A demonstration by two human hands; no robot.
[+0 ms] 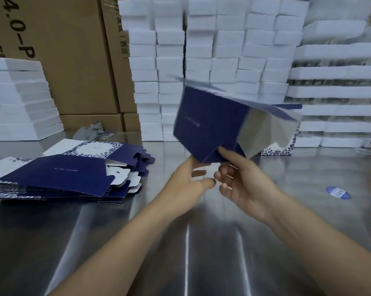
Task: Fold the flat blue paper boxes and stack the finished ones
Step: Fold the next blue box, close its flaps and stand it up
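Head view, centre: right grip (244, 184) pinches half-open blue box (210, 122) at its lower corner, left grip (184, 184) open beside it; we should square creases before tucking.

A half-opened dark blue paper box (208, 122), motion-blurred, is held tilted in the air, gripped at its lower corner by the right hand (244, 184); its silvery inside is shown rightward. Flat dark blue, white-patterned paper box blanks (62, 176) are piled, fanned, at the left.
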